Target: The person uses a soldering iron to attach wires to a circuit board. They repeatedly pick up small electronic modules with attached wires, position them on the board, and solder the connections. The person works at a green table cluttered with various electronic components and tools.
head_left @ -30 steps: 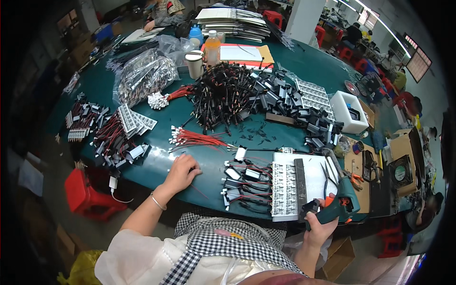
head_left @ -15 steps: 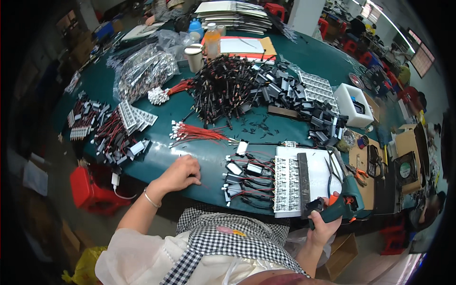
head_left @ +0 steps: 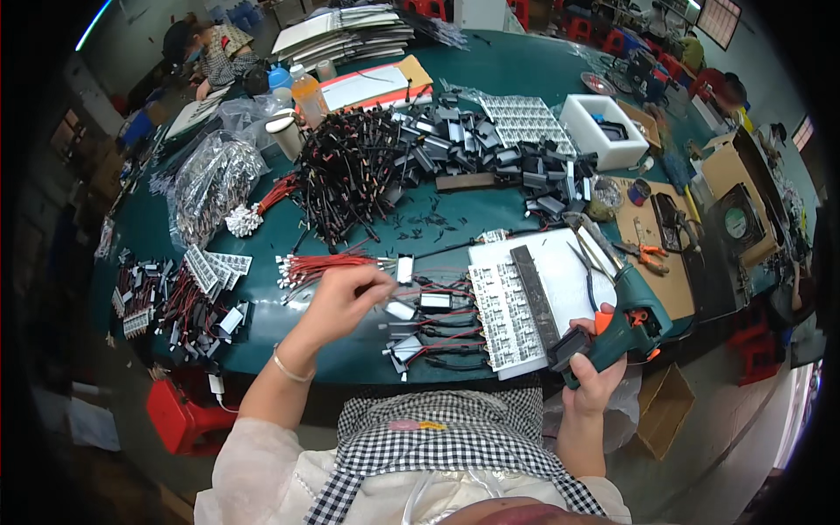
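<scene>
My right hand (head_left: 597,378) is wrapped round the handle of a dark green pistol-shaped power tool (head_left: 637,322) with orange parts. The tool is at the right end of a white board (head_left: 567,276). On that board lies a strip of small white circuit boards (head_left: 503,315), with a dark bar (head_left: 535,293) across it. Wires run left from the strip to several small white-and-black modules (head_left: 435,302). My left hand (head_left: 346,302) is closed in a pinch beside these modules, just below a bundle of red wires (head_left: 328,262). What its fingertips hold, if anything, cannot be made out.
Behind lie a heap of black cables (head_left: 346,166) and many black-and-silver casings (head_left: 455,136). Orange-handled pliers (head_left: 647,254) rest on a brown board at right. More wired modules (head_left: 188,306) lie at left. A red stool (head_left: 184,416) stands below the table edge. Another person (head_left: 214,52) sits far left.
My left hand has moved from the bare table to the red wires and modules, its fingers now pinched. My right hand still grips the power tool. The whole view has shifted.
</scene>
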Demonstrator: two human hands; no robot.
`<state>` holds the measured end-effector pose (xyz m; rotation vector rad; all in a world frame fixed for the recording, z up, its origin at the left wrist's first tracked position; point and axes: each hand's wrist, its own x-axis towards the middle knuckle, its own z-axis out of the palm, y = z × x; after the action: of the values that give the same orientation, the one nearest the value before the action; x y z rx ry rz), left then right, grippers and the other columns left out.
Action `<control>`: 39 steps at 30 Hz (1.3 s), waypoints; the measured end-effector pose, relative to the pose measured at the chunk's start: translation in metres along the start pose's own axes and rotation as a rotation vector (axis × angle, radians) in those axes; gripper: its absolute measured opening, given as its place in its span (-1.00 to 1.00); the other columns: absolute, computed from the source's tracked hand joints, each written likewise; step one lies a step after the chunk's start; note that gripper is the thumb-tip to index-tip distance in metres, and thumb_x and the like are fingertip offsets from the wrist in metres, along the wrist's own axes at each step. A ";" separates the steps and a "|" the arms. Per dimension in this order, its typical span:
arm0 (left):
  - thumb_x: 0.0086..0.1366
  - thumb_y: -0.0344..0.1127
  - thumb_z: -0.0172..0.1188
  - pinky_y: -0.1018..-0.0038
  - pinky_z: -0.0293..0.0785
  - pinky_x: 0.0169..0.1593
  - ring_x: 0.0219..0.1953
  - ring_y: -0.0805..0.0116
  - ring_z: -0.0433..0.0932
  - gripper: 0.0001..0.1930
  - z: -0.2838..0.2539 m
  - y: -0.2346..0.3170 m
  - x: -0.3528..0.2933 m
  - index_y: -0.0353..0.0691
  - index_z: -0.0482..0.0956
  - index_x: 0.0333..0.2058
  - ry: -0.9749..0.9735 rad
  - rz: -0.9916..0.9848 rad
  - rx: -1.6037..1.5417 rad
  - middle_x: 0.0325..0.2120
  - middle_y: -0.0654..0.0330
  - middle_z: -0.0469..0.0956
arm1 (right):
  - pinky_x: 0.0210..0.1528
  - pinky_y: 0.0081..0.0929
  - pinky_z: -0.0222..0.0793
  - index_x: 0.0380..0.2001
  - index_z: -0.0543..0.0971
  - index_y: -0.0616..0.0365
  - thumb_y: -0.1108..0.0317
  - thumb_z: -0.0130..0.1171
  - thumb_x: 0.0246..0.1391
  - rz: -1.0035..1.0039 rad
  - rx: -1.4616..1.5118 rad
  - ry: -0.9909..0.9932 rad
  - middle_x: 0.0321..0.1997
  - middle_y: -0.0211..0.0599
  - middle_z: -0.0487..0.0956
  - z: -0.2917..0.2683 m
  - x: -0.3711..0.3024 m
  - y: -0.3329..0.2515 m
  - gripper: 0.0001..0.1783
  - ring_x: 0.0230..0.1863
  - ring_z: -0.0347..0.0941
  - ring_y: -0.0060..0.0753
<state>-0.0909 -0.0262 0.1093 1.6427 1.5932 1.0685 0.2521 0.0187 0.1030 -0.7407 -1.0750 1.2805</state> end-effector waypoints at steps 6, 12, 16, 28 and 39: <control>0.29 -0.40 0.16 0.69 0.35 -0.39 -0.49 0.65 0.40 -0.90 0.054 0.053 0.049 -0.33 0.50 -0.34 -0.247 -0.110 -0.555 -0.49 0.33 0.49 | -0.11 -0.33 0.47 0.20 0.12 0.37 0.36 0.34 -0.26 -0.019 0.038 0.032 -0.15 -0.04 0.50 -0.007 -0.002 0.001 -0.06 -0.17 0.52 -0.18; 0.30 -0.36 0.15 0.78 0.20 -0.46 -0.52 0.72 0.33 -0.88 0.105 0.073 0.051 -0.31 0.49 -0.33 -0.490 -0.151 -0.708 -0.48 0.34 0.49 | -0.33 -0.54 0.53 0.26 0.03 0.29 0.41 0.26 -0.18 0.062 0.111 0.065 -0.01 0.03 0.44 -0.010 0.001 -0.003 -0.07 -0.06 0.54 -0.13; 0.29 -0.40 0.17 0.75 0.05 -0.52 -0.55 0.78 0.21 -0.88 0.120 0.080 0.047 -0.34 0.50 -0.30 -0.500 -0.163 -0.630 -0.52 0.41 0.42 | -0.33 -0.51 0.56 0.26 0.03 0.27 0.45 0.22 -0.17 0.073 0.154 0.102 0.03 0.09 0.40 -0.011 0.003 0.002 -0.10 -0.04 0.53 -0.03; 0.36 -0.27 0.05 0.73 0.01 -0.60 -0.66 0.72 0.18 -0.83 0.097 0.074 0.068 -0.27 0.47 -0.30 -0.243 -0.206 -0.781 -0.65 0.39 0.38 | -0.24 -0.43 0.55 0.26 0.08 0.27 0.39 0.17 -0.21 0.120 0.168 0.188 0.00 -0.04 0.42 -0.005 0.004 0.007 -0.11 0.00 0.50 0.03; 0.38 -0.25 0.04 0.75 -0.15 -0.67 -0.74 0.78 -0.01 -0.86 -0.015 -0.014 0.045 -0.18 0.45 -0.26 -0.095 -0.351 -0.537 -0.62 0.40 0.36 | 0.15 -0.19 0.41 0.27 0.07 0.35 0.44 0.12 -0.20 0.081 0.176 0.169 0.05 0.01 0.42 -0.030 -0.006 0.017 -0.11 0.08 0.43 0.01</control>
<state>-0.1133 0.0181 0.1110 1.0019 1.3175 1.0885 0.2739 0.0201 0.0758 -0.7504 -0.7923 1.3365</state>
